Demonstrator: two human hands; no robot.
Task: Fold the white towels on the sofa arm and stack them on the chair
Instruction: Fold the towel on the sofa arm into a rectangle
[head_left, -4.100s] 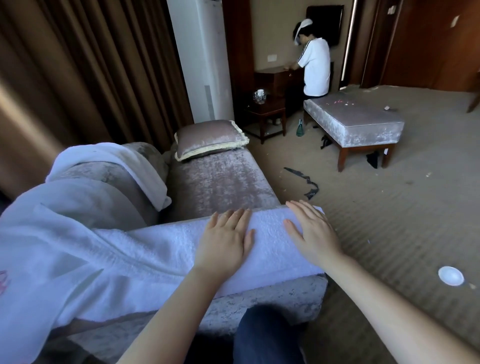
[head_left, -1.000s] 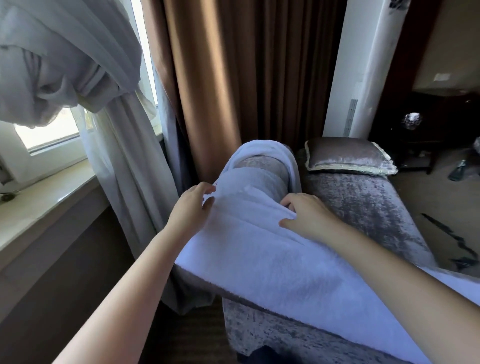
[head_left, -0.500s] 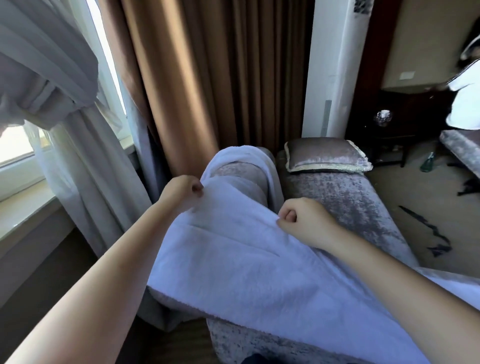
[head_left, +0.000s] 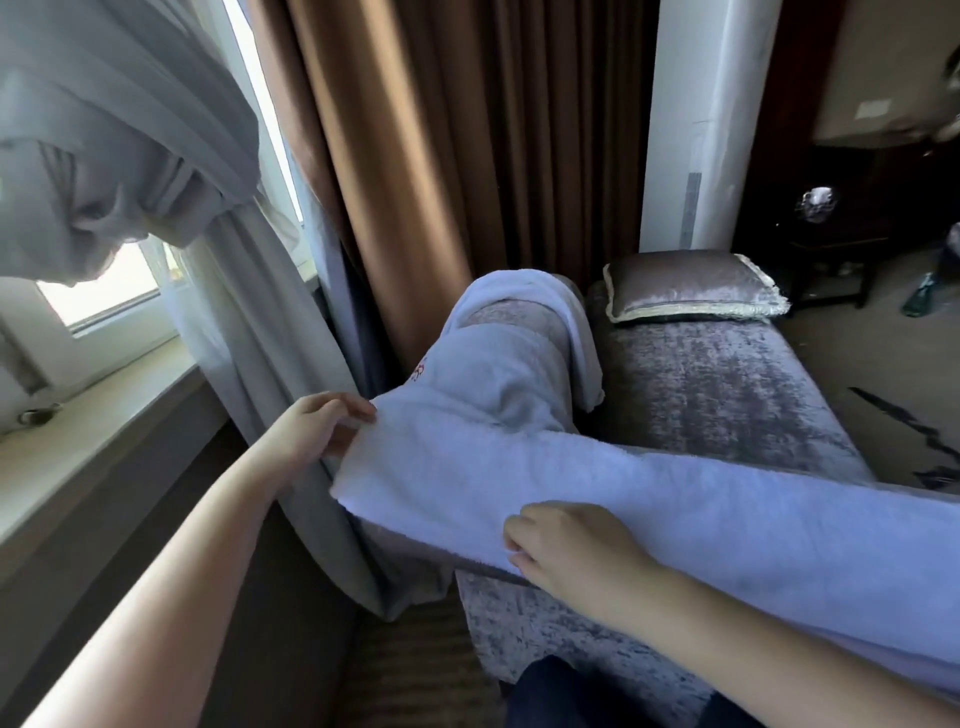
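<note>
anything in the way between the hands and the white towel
Nothing visible. The left hand pinches the far corner of the white towel and the right hand grips its near edge, both in direct contact. The chair it must go to is out of view, so that path cannot be judged.

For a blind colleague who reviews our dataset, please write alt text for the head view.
Two hands hold a white towel across a grey sofa: the left hand pinches a corner, the right hand grips the near edge. Behind it a second towel hangs over the sofa arm, a cushion lies on the seat, and brown curtains hang by a window.
</note>
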